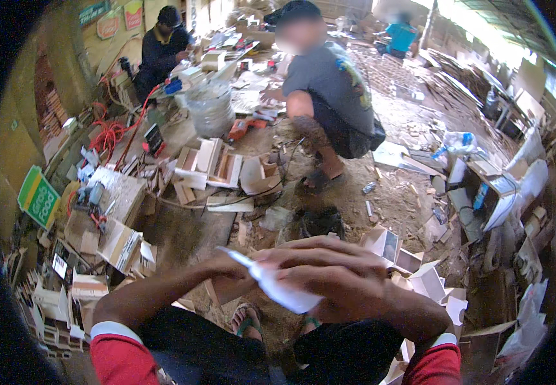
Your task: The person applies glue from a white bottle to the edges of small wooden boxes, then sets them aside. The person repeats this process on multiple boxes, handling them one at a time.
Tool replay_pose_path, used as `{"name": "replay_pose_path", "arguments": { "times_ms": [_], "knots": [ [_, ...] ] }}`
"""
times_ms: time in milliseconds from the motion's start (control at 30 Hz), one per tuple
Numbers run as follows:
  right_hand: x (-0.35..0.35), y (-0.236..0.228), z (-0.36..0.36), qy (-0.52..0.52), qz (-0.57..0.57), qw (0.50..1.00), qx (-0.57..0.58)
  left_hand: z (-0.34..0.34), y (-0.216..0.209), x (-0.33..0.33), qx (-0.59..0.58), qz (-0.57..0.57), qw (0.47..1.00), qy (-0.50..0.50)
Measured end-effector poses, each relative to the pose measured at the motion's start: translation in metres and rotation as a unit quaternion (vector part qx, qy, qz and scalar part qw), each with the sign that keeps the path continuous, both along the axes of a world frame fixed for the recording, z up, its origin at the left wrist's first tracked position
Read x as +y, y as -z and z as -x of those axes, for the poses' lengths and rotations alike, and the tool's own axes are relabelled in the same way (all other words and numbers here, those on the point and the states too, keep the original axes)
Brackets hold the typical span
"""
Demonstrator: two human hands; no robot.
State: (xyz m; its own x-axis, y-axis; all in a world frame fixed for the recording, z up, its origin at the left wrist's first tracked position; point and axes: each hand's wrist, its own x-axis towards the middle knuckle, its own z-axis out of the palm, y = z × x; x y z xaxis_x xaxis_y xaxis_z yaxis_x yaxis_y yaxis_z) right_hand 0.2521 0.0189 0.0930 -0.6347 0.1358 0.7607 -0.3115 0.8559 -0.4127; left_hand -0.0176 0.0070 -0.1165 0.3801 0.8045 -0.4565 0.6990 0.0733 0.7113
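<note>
Right hand (345,276): fingers grasping white sheet (284,292) | Left hand (230,268): beside it, cannot tell fingers' state (mostly hidden) | Sheet: between hands, above floor (350,192) | Handling: light, even pressure probably best, edges kept flat

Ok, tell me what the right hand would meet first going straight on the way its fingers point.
Leftward, most likely the left hand; the white piece lies at the fingers of the right hand. Blur leaves depth and contact unclear.
</note>
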Motion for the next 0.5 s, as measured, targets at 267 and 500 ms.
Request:
{"name": "replay_pose_path", "arguments": {
  "times_ms": [267,500],
  "knots": [
    [-0.012,-0.004,0.024,-0.068,-0.019,0.995,0.071,-0.078,-0.023,0.006,-0.167,-0.034,0.984,0.051],
    [-0.001,0.001,0.005,-0.009,0.000,0.999,-0.033,-0.066,-0.043,0.005,-0.278,-0.104,0.955,0.019]
  ]
}}
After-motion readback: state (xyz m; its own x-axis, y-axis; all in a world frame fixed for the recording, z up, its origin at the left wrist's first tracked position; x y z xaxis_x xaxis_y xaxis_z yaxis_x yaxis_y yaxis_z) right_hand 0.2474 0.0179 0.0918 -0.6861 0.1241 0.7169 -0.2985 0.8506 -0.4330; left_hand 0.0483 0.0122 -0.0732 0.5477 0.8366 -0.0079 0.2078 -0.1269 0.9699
